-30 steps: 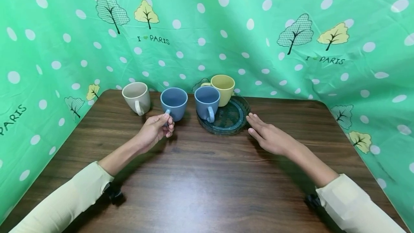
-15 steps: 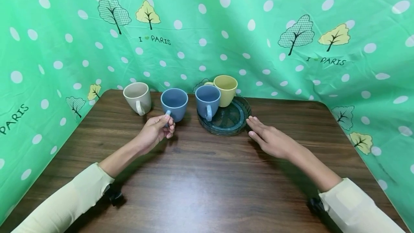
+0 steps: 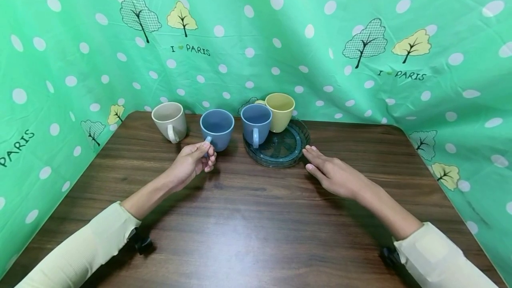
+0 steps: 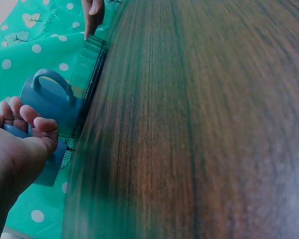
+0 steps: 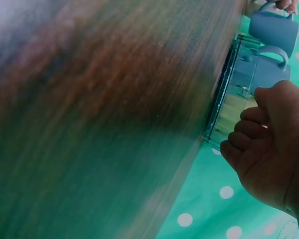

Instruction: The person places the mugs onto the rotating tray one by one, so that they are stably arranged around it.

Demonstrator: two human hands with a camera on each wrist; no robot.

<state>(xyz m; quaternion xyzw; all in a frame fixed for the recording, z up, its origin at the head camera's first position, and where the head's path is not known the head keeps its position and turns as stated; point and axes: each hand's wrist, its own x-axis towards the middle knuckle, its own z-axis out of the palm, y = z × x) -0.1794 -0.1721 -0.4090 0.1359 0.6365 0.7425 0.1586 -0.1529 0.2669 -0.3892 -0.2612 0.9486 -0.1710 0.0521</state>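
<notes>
My left hand [image 3: 194, 163] pinches the handle of a blue mug [image 3: 218, 128] standing upright near the back edge of the table. To its right is a round dark glass dish [image 3: 280, 148] with a low ribbed wall. A second blue mug [image 3: 255, 123], handle toward me, and a yellow mug [image 3: 281, 112] behind it stand in the dish. My right hand [image 3: 336, 174] lies with fingers extended, fingertips right at the dish's right rim. In the right wrist view, the right hand [image 5: 274, 144] is close beside the dish wall [image 5: 222, 117].
A grey-white mug [image 3: 170, 121] stands to the left of the held mug. The brown wooden table [image 3: 240, 226] ends close behind the mugs, where a green dotted curtain [image 3: 256, 26] hangs. Black wrist cameras are strapped at both sleeves.
The dish has turned slightly clockwise: the yellow mug has shifted right and the blue mug's handle in it left. My right fingertips have slid slightly toward me. The left hand stays nearly still.
</notes>
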